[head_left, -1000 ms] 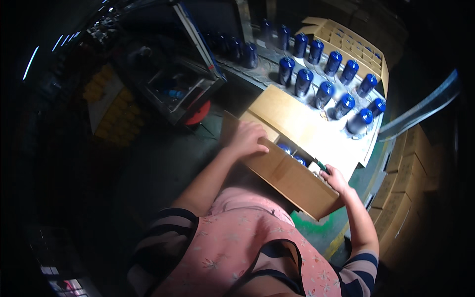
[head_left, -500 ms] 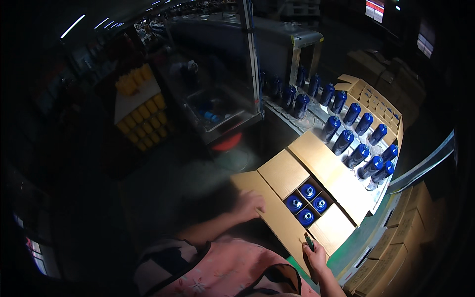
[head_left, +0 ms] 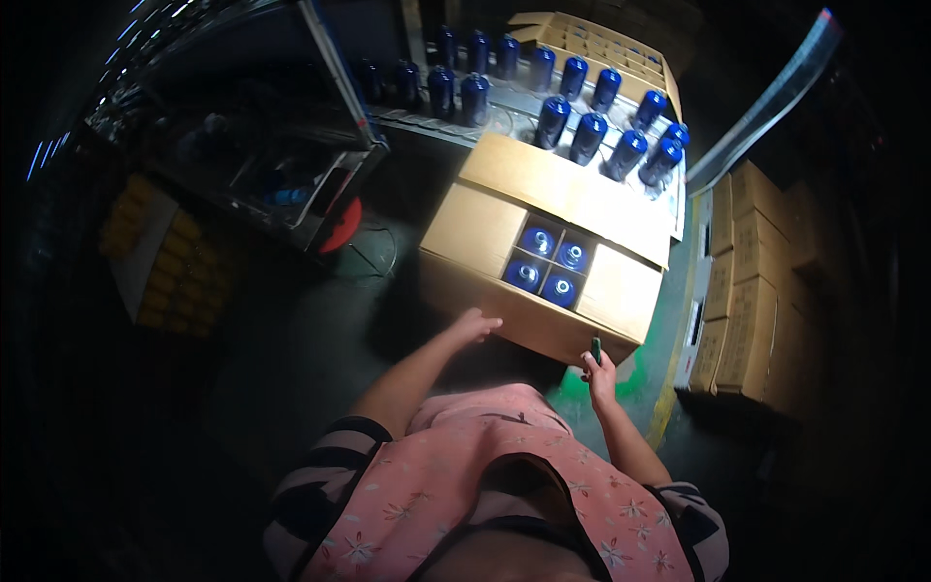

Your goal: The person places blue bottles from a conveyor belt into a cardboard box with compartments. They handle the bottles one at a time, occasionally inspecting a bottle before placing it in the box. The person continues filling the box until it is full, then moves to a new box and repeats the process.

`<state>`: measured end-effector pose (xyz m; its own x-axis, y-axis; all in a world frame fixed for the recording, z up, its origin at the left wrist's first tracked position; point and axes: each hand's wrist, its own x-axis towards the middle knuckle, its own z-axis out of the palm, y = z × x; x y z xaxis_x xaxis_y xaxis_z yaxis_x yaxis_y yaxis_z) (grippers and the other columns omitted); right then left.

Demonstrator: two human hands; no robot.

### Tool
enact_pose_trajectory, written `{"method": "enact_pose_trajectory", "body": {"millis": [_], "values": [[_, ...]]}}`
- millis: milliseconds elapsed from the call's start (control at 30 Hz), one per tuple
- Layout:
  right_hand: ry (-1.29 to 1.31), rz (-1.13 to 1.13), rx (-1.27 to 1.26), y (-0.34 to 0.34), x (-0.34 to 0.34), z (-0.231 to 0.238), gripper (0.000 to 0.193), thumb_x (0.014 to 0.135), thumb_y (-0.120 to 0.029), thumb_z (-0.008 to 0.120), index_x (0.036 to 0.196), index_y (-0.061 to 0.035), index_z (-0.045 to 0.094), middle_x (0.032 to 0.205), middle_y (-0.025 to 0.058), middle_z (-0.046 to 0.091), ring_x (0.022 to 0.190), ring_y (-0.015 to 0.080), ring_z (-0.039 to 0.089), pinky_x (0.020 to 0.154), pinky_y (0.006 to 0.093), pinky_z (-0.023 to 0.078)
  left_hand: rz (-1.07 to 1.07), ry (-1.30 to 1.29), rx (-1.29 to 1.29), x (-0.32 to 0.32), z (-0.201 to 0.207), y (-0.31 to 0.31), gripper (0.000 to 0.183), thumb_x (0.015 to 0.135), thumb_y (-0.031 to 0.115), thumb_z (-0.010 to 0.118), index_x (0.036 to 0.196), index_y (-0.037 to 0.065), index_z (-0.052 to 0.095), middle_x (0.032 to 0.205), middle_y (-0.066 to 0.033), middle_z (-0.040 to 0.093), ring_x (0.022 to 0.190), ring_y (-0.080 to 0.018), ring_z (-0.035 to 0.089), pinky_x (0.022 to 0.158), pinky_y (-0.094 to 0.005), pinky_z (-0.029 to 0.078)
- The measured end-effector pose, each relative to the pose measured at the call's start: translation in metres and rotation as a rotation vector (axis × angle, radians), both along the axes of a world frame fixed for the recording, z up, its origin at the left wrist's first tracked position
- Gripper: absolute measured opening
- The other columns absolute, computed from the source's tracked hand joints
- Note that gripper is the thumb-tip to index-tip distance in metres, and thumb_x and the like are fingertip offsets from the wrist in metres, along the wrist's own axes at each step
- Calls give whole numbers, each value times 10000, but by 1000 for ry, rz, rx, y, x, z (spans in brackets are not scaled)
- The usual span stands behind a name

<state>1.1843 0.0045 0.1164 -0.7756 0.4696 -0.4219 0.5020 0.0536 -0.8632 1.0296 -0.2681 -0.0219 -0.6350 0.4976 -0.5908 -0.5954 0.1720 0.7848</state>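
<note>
A cardboard carton [head_left: 472,231] stands in front of me with its flaps folded outward. In its opening, dark dividers separate several blue bottles [head_left: 541,241], seen from above with their necks up. My left hand [head_left: 475,327] is at the carton's near side, fingers partly stretched toward the cardboard; whether it touches cannot be told. My right hand [head_left: 598,373] is closed around a small dark-green tool [head_left: 596,349] that points up beside the carton's near right corner. The tool's exact kind is too small to make out.
Behind the carton, several more blue bottles [head_left: 589,139] stand upright on a bench. A divided open carton [head_left: 621,53] lies beyond them. Stacked closed cartons [head_left: 747,320] are at the right. A red stool [head_left: 341,228] and a pile of yellow containers [head_left: 179,272] are at the left.
My view has turned, so the carton and bench appear higher and farther left. The near flap, earlier spread toward me, now hangs down. The right hand still grips the green tool.
</note>
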Motion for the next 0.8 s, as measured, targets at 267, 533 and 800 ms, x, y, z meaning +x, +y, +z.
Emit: {"method": "enact_pose_trajectory", "body": {"millis": [267,533,800], "values": [[139,-355,133,98,-54,38,98,914,-161,589,955,-75,563,614,-38,484,415,46,376,377,222,319,247,-313,134,-57,11,84,251,821,31,538,1043,-57,616,1019,-170,665,941,-281,666,814,-417,562],[159,-616,81,225,-165,33,249,900,-166,471,1115,-53,524,813,15,527,593,72,447,484,218,362,20,-304,229,-136,107,66,389,989,225,504,1254,-58,528,1159,-178,651,840,-179,694,690,-230,569],[114,-476,36,295,-269,-8,272,920,-171,591,1176,-78,599,997,-3,619,805,81,548,609,236,426,710,-41,378,-287,69,122,347,891,-23,497,1232,34,522,1192,-87,620,1047,-186,608,839,-269,477]]}}
